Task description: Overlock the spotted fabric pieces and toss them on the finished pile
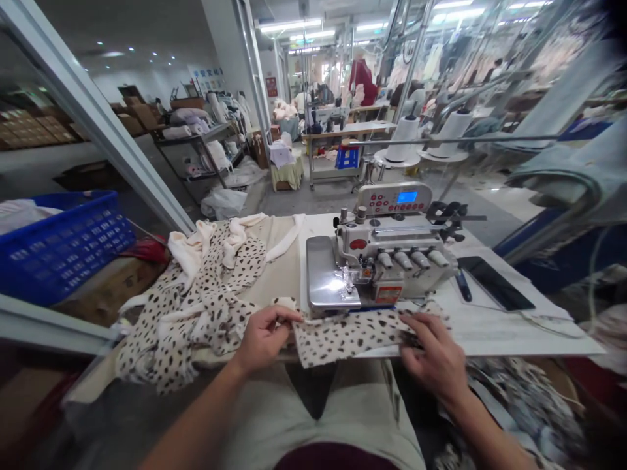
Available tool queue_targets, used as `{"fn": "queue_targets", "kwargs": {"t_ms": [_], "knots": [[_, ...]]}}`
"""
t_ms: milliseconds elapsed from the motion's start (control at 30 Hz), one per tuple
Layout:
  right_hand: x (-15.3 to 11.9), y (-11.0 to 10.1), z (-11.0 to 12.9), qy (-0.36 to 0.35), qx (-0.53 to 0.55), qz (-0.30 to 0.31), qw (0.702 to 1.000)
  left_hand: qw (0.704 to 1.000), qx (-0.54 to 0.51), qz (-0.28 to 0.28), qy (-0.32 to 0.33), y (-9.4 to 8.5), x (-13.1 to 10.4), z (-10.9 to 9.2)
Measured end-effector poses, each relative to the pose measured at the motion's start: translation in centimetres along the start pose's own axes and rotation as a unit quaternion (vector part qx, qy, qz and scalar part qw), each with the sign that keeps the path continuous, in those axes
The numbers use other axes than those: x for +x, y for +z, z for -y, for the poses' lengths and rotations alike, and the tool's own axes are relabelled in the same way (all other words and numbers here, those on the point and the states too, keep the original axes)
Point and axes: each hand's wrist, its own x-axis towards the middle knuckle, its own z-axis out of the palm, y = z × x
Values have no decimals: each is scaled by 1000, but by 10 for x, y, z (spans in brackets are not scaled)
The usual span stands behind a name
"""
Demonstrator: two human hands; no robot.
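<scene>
A strip of white fabric with dark spots stretches between my hands along the front edge of the sewing table. My left hand pinches its left end between thumb and fingers. On the right, my right hand grips the other end, fingers bent over the cloth. Just behind the strip stands an overlock sewing machine with a shiny metal plate at its left. A heap of the same spotted fabric lies on the table to the left of my left hand.
On the table's right lie a black phone and a small dark blue tool. Thread cones stand behind the machine. A blue basket is at far left, beside a metal post. Fabric scraps lie below the table at right.
</scene>
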Motion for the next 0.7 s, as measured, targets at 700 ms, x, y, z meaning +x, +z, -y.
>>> {"fn": "queue_targets", "kwargs": {"t_ms": [700], "knots": [[69,-10,71,233,481,219,816,980,143,41,131,29,-16,-4]]}}
